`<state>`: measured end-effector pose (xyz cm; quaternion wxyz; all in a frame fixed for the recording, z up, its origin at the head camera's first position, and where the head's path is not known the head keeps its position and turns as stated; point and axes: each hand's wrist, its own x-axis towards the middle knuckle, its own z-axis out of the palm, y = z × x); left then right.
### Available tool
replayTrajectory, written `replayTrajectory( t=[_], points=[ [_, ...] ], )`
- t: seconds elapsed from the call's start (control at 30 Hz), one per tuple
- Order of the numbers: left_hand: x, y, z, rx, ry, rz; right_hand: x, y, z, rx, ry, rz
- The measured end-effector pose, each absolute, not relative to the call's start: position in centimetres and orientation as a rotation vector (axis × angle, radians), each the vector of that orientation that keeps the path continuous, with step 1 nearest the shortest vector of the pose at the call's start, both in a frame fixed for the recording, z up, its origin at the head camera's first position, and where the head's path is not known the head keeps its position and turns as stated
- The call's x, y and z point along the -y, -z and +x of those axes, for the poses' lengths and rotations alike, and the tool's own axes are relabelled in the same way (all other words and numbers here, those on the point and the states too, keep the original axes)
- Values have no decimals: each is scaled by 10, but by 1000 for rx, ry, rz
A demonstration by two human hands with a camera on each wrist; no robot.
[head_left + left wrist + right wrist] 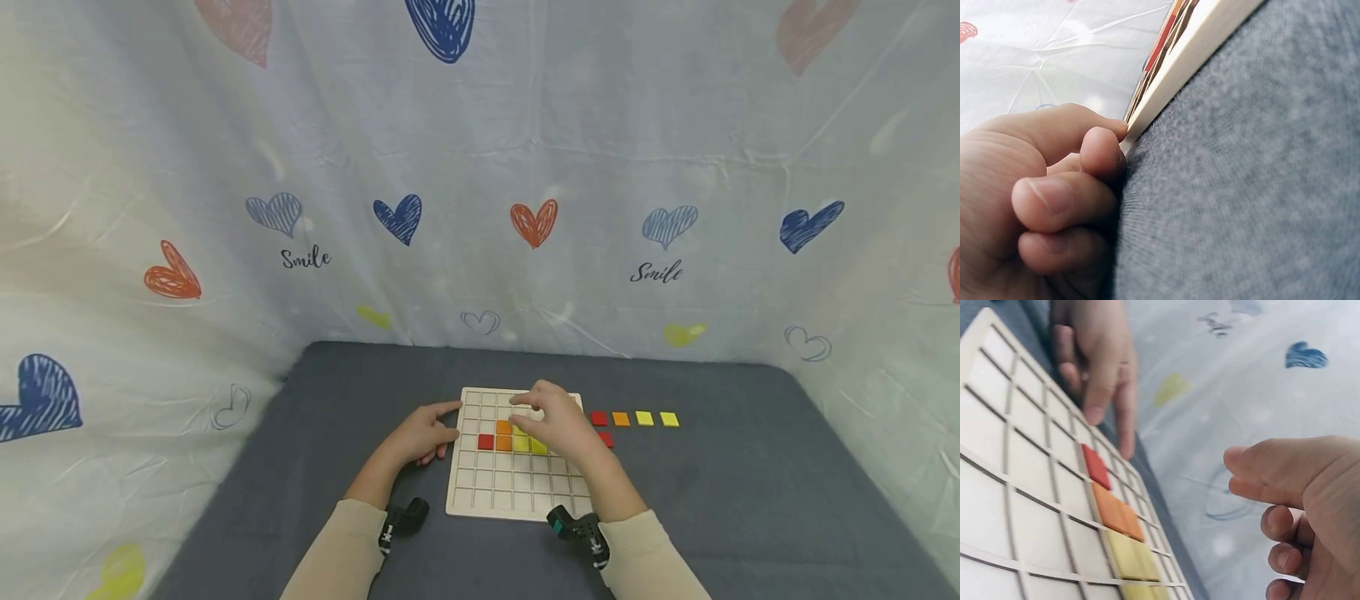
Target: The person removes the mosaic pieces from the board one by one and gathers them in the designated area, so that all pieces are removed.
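A square wooden grid board (482, 501) lies on the dark cloth. In its cells sit a red tile (486, 442), orange tiles (503, 442) and yellow tiles (521, 443), side by side. My left hand (422, 432) is at the board's left edge, index finger and thumb touching the rim, the other fingers curled in. Over the board's right half hovers my right hand (558, 422), thumb and index finger apart with nothing between them. It partly hides the yellow tiles in the head view. The right wrist view shows the right hand (1310, 506) raised off the board, empty.
Right of the board are loose tiles: a red tile (598, 418), an orange tile (621, 419) and yellow tiles (644, 418) in a row. Another red tile (606, 438) lies nearer, partly behind the right hand. A white curtain (465, 275) with printed hearts hangs behind the table.
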<state>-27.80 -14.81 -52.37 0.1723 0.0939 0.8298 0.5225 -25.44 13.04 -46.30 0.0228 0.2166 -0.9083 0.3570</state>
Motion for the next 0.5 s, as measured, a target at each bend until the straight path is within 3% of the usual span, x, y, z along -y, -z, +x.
replayTrajectory(
  t=[0.5],
  points=[
    [146, 521, -277, -2356, -1478, 259, -106, 496, -254, 2907, -776, 608]
  ],
)
